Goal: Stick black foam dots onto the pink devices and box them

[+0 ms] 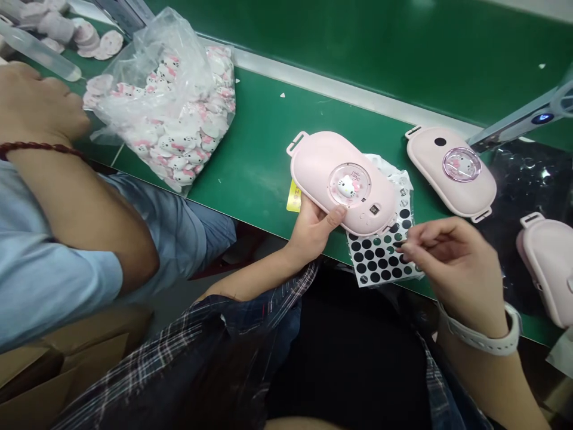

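My left hand (316, 230) grips the lower edge of a pale pink oval device (313, 167), thumb on its front beside a round window with a white cat face (348, 186). A small dark display (374, 209) sits at its right end. Beneath the device lies a sheet of round black stickers (375, 263), partly covered. My right hand (441, 254) is over the sheet's right edge, thumb and forefinger pinched on a small dark piece, apparently a black sticker. A yellow label (294, 197) shows behind the device's left side.
A clear bag of cat-face pieces (179, 128) lies on the green table (255, 119). Another person's arm (80, 203) is at the left. Two more pink devices, one (470, 188) with a black dot and another (550, 263), lie right, near black bubble wrap (528, 179).
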Available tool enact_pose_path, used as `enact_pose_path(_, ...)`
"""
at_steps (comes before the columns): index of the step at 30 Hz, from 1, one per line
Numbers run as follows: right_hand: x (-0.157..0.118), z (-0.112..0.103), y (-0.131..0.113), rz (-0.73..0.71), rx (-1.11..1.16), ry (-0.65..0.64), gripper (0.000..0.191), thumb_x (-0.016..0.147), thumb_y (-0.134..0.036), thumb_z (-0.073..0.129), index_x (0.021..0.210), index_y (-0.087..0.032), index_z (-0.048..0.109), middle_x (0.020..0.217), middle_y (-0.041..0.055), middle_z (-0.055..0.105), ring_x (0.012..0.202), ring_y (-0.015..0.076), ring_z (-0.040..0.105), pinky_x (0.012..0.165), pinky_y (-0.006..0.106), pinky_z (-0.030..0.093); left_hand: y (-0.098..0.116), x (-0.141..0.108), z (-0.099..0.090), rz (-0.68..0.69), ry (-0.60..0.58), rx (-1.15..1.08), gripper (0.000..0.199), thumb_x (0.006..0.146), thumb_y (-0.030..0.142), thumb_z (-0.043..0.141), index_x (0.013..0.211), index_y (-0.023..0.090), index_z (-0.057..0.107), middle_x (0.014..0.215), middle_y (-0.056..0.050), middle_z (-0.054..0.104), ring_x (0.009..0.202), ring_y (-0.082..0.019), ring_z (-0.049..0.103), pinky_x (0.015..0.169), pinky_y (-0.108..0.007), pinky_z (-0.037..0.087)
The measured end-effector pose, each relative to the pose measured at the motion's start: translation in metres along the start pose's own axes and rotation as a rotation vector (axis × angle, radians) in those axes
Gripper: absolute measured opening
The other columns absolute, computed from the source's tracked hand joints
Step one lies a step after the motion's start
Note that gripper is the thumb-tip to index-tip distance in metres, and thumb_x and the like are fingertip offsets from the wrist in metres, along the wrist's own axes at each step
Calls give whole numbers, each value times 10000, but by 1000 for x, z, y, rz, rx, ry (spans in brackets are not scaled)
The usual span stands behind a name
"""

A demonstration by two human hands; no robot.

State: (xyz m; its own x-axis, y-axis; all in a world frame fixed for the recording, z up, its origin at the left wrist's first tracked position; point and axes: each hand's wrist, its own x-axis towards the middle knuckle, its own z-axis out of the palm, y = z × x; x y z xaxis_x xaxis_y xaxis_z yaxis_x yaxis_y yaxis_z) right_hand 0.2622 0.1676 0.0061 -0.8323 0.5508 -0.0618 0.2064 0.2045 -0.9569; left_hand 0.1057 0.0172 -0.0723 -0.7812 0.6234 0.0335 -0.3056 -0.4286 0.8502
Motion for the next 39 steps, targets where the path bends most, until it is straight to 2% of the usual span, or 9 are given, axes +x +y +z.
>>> enact_pose_path(2,5,5,-6,20,141,108,298,792,-192,856,900,-226,580,846,-1,694,648,143,667,595,269,594,0,-1,-2,-1,-14,12,960,864,484,797,1598,328,198,1572,-125,489,1488,-300,462,1251,-492,400)
enact_pose_path(4,11,14,-12,-2,214,121,326,782,-178,861,914,-228,568,812,-11,693,602,134,650,566,261,587,-1,-2,-4,-9,-36,30,970,852,508,803,1598,320,212,1556,-132,509,1472,-313,481,1228,-498,430)
enact_pose_path(10,20,32,-28,-31,138,139,318,760,-152,841,906,-227,569,815,4,711,651,145,673,579,250,581,-2,-5,-5,-17,-88,29,971,859,494,804,1602,316,204,1496,-135,572,1430,-304,531,1197,-484,464)
enact_pose_path(17,21,34,-29,-57,27,142,296,738,-103,810,911,-219,600,826,10,714,748,152,697,686,249,601,1,-5,-1,-49,-80,35,981,847,538,802,1601,308,218,1474,-138,585,1411,-306,545,1194,-502,469)
enact_pose_path(31,23,37,-25,-64,59,168,306,740,-94,816,927,-220,608,820,8,716,731,162,700,664,260,604,3,-6,-1,-34,-69,46,942,879,503,784,1605,290,222,1476,-140,584,1376,-292,574,1182,-467,482)
enact_pose_path(39,23,36,-22,-47,112,148,304,736,-86,809,920,-205,598,805,9,717,677,149,690,633,240,590,6,-6,-2,-70,-66,4,979,856,496,811,1612,320,215,1516,-126,553,1447,-310,512,1219,-490,449)
